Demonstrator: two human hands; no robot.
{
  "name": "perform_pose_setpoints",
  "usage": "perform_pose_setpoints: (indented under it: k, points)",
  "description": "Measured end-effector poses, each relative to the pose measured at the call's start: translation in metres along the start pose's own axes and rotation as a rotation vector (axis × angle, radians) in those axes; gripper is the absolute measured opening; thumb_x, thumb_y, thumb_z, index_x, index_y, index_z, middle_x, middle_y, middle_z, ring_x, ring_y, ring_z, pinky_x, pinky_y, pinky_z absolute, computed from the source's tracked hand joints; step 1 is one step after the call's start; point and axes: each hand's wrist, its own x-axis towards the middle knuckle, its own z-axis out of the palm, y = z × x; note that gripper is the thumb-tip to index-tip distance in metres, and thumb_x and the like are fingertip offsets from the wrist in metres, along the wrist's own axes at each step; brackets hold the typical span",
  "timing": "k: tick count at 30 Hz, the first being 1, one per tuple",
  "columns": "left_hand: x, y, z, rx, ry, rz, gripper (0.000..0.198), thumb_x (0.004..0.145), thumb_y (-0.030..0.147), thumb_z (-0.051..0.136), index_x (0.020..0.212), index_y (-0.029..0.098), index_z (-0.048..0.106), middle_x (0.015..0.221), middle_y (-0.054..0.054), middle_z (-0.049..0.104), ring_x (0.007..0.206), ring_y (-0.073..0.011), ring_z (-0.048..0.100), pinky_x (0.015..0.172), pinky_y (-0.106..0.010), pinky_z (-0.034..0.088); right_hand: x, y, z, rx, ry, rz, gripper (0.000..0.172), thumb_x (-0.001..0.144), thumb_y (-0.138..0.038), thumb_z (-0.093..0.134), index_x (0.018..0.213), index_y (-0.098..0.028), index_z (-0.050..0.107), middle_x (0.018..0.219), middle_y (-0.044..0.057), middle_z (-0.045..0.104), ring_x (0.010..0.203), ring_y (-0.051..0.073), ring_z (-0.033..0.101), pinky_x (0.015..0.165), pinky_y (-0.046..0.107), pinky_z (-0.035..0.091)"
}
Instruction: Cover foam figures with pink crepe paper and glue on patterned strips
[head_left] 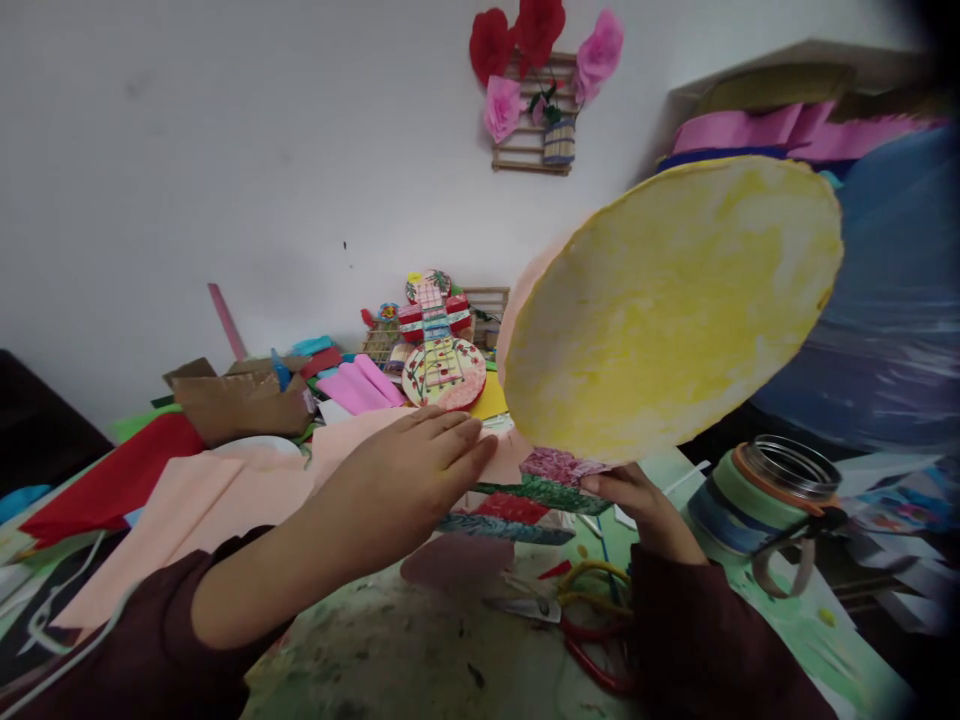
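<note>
A paper craft with a large yellow-painted oval disc (675, 310) tilts up above the table. Pink paper shows along the disc's left edge. Below it is a striped section (551, 480) in magenta, green, red and blue. My right hand (634, 500) grips this section at its right end, thumb on the surface; the other fingers are mostly hidden. My left hand (420, 470) lies palm down, fingers stretched out, by the pink paper at the craft's left side. Whether its fingertips press on the craft is unclear. Beneath the craft lie scissors (585, 620) with yellow and red handles.
A wide-mouthed thermos (765, 500) stands open at the right. Peach crepe paper (202, 510), red paper (112, 480) and a cardboard box (240, 405) crowd the left. A decorated guitar-shaped craft (442, 360) leans at the back wall, beneath hanging paper flowers (540, 30).
</note>
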Motion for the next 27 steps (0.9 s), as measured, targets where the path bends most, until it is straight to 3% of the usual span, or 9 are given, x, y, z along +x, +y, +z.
perform_pose_setpoints:
  k: [7, 12, 17, 23, 27]
  points:
    - [-0.006, 0.001, -0.011, 0.007, 0.206, -0.217, 0.037, 0.09, 0.003, 0.036, 0.123, 0.007, 0.051, 0.115, -0.02, 0.067, 0.102, -0.0259, 0.066, 0.081, -0.04, 0.058, 0.022, 0.008, 0.01, 0.066, -0.041, 0.114, 0.037, 0.061, -0.051, 0.075, 0.086, -0.025, 0.073, 0.092, 0.002, 0.074, 0.11, 0.031, 0.061, 0.098, 0.043, 0.047]
    - [0.005, 0.005, 0.0, -0.072, 0.114, -0.114, 0.031, 0.09, 0.004, 0.037, 0.112, 0.008, 0.058, 0.107, -0.016, 0.07, 0.096, -0.0247, 0.067, 0.085, -0.045, 0.056, -0.006, 0.011, 0.009, 0.021, 0.039, 0.043, 0.029, 0.064, -0.048, 0.072, 0.087, -0.03, 0.072, 0.104, 0.001, 0.072, 0.117, 0.032, 0.056, 0.103, 0.046, 0.043]
    - [0.01, 0.006, 0.006, -0.125, 0.039, -0.002, 0.029, 0.091, 0.007, 0.038, 0.109, 0.009, 0.061, 0.101, -0.015, 0.07, 0.097, -0.0247, 0.066, 0.086, -0.045, 0.054, -0.041, 0.013, 0.011, -0.024, 0.106, -0.073, 0.038, 0.071, -0.045, 0.064, 0.105, -0.031, 0.07, 0.126, 0.001, 0.063, 0.126, 0.033, 0.05, 0.111, 0.048, 0.035]
    - [0.011, 0.005, 0.001, -0.141, -0.027, 0.006, 0.027, 0.091, 0.008, 0.043, 0.111, 0.012, 0.06, 0.1, -0.014, 0.07, 0.098, -0.0236, 0.064, 0.088, -0.042, 0.052, -0.048, 0.012, 0.011, -0.08, 0.102, -0.088, 0.049, 0.066, -0.038, 0.07, 0.114, -0.03, 0.066, 0.134, 0.002, 0.058, 0.13, 0.035, 0.046, 0.113, 0.049, 0.032]
    - [0.013, 0.006, -0.003, -0.155, -0.064, -0.006, 0.027, 0.09, 0.007, 0.045, 0.112, 0.012, 0.06, 0.1, -0.013, 0.07, 0.098, -0.0231, 0.064, 0.087, -0.041, 0.051, -0.047, 0.016, 0.012, -0.073, 0.149, -0.082, 0.046, 0.069, -0.043, 0.066, 0.112, -0.03, 0.067, 0.132, 0.004, 0.059, 0.129, 0.035, 0.046, 0.112, 0.05, 0.032]
